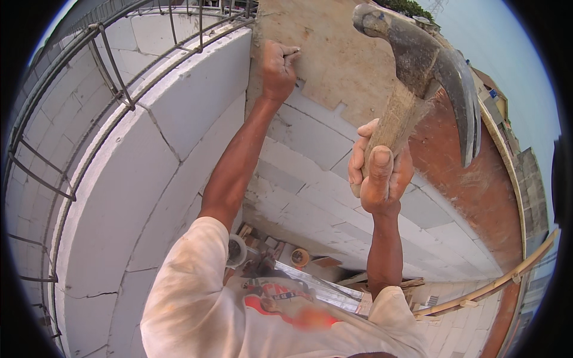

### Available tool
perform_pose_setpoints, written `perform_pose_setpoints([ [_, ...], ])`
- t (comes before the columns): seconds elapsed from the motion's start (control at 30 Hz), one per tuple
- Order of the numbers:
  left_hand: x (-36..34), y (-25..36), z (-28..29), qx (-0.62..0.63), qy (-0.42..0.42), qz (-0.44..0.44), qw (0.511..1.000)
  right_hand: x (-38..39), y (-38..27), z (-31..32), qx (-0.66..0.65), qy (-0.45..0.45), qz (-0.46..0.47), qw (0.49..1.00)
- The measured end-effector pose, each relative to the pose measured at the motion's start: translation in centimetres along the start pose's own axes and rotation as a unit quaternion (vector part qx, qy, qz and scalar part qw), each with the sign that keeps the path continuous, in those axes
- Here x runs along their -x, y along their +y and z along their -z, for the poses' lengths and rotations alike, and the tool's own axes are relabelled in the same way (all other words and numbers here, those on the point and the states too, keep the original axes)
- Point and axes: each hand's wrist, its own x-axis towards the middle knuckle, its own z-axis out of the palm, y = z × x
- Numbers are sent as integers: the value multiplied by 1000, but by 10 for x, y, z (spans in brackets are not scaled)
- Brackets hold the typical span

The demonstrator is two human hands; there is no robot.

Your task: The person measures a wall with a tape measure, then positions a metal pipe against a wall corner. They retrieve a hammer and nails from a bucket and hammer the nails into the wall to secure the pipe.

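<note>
A claw hammer (391, 116) with a worn wooden handle and a dark, scuffed metal head is raised in my right hand (385, 170). My fingers wrap its handle and the thumb lies along it. My left hand (279, 68) is closed in a pinch against a tan, dusty wooden board (334, 59). Something tiny may be between thumb and forefinger, but it is too small to make out. The hammer head is to the right of my left hand, apart from it, and hides part of the board.
White block walls (185, 119) rise at my left and ahead. Bent steel rebar (128, 98) runs along the left wall's top. A reddish-brown panel (459, 173) and a bamboo pole (495, 286) are on the right. Far below stand buckets (299, 258) and scattered planks.
</note>
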Motion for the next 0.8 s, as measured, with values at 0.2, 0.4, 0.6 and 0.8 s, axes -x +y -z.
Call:
perform_pose_setpoints([
  [0.2, 6, -3, -10, 17, 50, 10, 999, -39, 7, -3, 49, -25, 77, 996],
  [0.4, 13, -2, -12, -5, 63, 1, 998, -63, 50, -2, 252, -139, -101, 952],
  [0.6, 11, -5, -9, 27, 56, 34, 997, -52, 35, -17, 103, -79, 37, 991],
  [0.8, 20, -3, -7, -5, 36, 28, 999, -58, 57, 1, 274, -152, -103, 944],
])
